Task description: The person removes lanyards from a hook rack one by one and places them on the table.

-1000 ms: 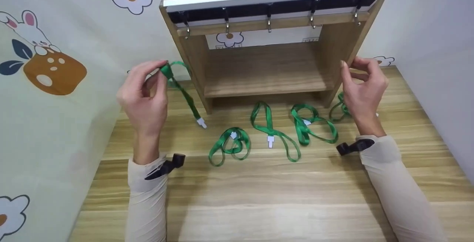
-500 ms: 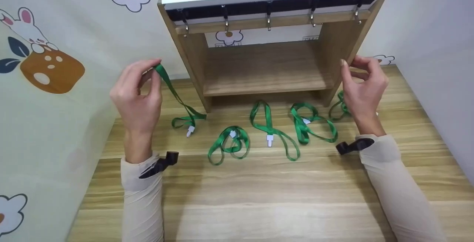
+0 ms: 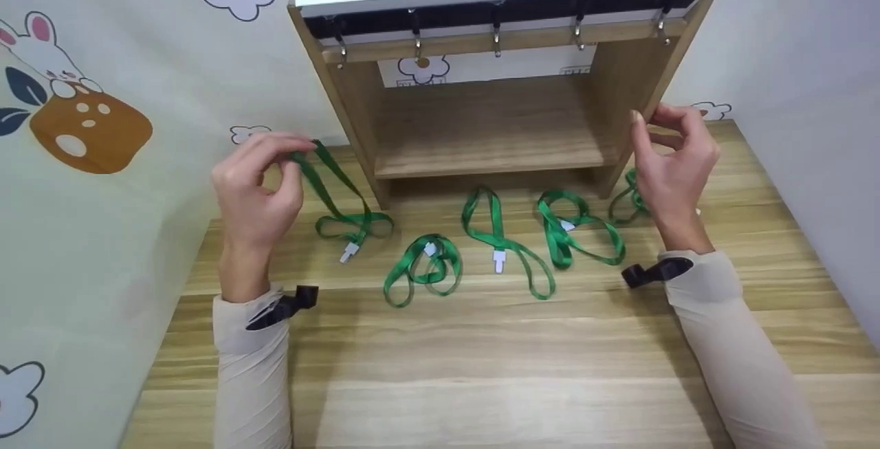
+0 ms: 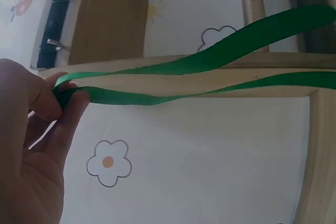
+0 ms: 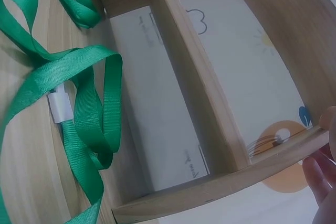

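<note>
My left hand [image 3: 258,177] pinches a green lanyard [image 4: 184,65] between thumb and fingertips, left of a wooden shelf unit [image 3: 495,126]. Two strands hang from the fingers, and the lower loop with its white clip [image 3: 349,252] lies on the table. At the unit's right side, my right hand [image 3: 677,153] grips the front edge of the side panel [image 5: 283,162], thumb on one face and fingers on the other. A row of metal hooks [image 3: 496,42] runs along a black strip below the white top rail; nothing hangs on them.
Several more green lanyards lie before the unit: one coiled [image 3: 443,271], one looped open [image 3: 498,218], one bunched [image 3: 560,253]. Another lanyard [image 3: 632,193] is partly hidden behind the right hand. A patterned wall covering [image 3: 172,243] rises at the left.
My left hand moved left, then lowered, with the lanyard in its fingers. The clip end came down onto the table and the strands spread apart. The right hand stays on the panel.
</note>
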Available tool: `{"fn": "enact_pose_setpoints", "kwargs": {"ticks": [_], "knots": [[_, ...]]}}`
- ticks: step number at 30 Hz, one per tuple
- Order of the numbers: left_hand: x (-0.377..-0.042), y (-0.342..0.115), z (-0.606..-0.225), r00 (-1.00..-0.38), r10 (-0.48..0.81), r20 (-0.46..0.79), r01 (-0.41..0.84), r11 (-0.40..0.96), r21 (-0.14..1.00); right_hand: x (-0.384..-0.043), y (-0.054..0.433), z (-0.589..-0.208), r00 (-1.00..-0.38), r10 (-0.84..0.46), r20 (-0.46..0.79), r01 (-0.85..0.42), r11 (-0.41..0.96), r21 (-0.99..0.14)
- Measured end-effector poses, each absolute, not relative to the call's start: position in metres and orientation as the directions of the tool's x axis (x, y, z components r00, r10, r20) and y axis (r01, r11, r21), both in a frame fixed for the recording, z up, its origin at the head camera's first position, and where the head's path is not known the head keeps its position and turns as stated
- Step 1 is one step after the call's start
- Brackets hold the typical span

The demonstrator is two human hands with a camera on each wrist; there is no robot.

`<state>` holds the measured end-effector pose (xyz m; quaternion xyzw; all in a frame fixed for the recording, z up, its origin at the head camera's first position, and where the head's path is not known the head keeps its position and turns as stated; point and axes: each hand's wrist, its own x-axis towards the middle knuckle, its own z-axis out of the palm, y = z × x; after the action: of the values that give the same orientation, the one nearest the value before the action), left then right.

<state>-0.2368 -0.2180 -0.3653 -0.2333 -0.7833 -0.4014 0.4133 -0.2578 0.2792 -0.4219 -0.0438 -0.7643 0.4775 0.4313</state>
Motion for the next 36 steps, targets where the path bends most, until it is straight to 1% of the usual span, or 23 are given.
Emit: {"fn": "enact_pose_setpoints", "kwargs": {"ticks": [5,9,11,13,16,18,20,22,24,26,29,31,36], "knots": [[-0.242,-0.232,-0.380,-0.601,0.040,0.798,0.668,0.574,0.474,-0.257,0.279,-0.422,-0.626,0.483,0.612,-0.343,0.535,-0.772],[-0.244,-0.242,-0.386,-0.621,0.035,0.783,0.633,0.611,0.475,-0.258,0.279,-0.422,-0.626,0.485,0.611,-0.344,0.531,-0.774],[-0.244,-0.245,-0.389,-0.643,0.071,0.763,0.615,0.642,0.458,-0.258,0.279,-0.421,-0.628,0.486,0.608,-0.340,0.531,-0.776],[-0.245,-0.245,-0.392,-0.675,0.145,0.723,0.606,0.668,0.432,-0.258,0.279,-0.421,-0.631,0.488,0.603,-0.335,0.530,-0.779],[-0.246,-0.241,-0.400,-0.743,0.300,0.598,0.609,0.675,0.418,-0.256,0.278,-0.420,-0.633,0.489,0.600,-0.333,0.528,-0.781],[-0.244,-0.237,-0.408,-0.789,0.402,0.465,0.600,0.666,0.443,-0.256,0.277,-0.420,-0.629,0.486,0.606,-0.343,0.526,-0.778],[-0.243,-0.231,-0.417,-0.818,0.483,0.313,0.575,0.662,0.481,-0.255,0.276,-0.419,-0.624,0.484,0.614,-0.355,0.524,-0.774],[-0.241,-0.225,-0.426,-0.830,0.529,0.178,0.539,0.676,0.502,-0.255,0.276,-0.419,-0.622,0.481,0.619,-0.364,0.522,-0.771],[-0.241,-0.221,-0.433,-0.834,0.545,0.085,0.511,0.706,0.491,-0.255,0.276,-0.419,-0.623,0.481,0.618,-0.363,0.522,-0.772],[-0.241,-0.219,-0.439,-0.851,0.524,0.040,0.482,0.749,0.455,-0.255,0.276,-0.419,-0.628,0.481,0.612,-0.356,0.522,-0.775],[-0.242,-0.219,-0.443,-0.894,0.447,0.015,0.417,0.821,0.391,-0.255,0.276,-0.419,-0.633,0.486,0.603,-0.346,0.519,-0.782],[-0.243,-0.220,-0.444,-0.915,0.404,0.002,0.375,0.848,0.376,-0.255,0.277,-0.420,-0.636,0.487,0.598,-0.341,0.518,-0.784],[-0.246,-0.220,-0.445,-0.918,0.395,-0.027,0.349,0.841,0.414,-0.255,0.278,-0.420,-0.641,0.486,0.593,-0.334,0.519,-0.787]]}}
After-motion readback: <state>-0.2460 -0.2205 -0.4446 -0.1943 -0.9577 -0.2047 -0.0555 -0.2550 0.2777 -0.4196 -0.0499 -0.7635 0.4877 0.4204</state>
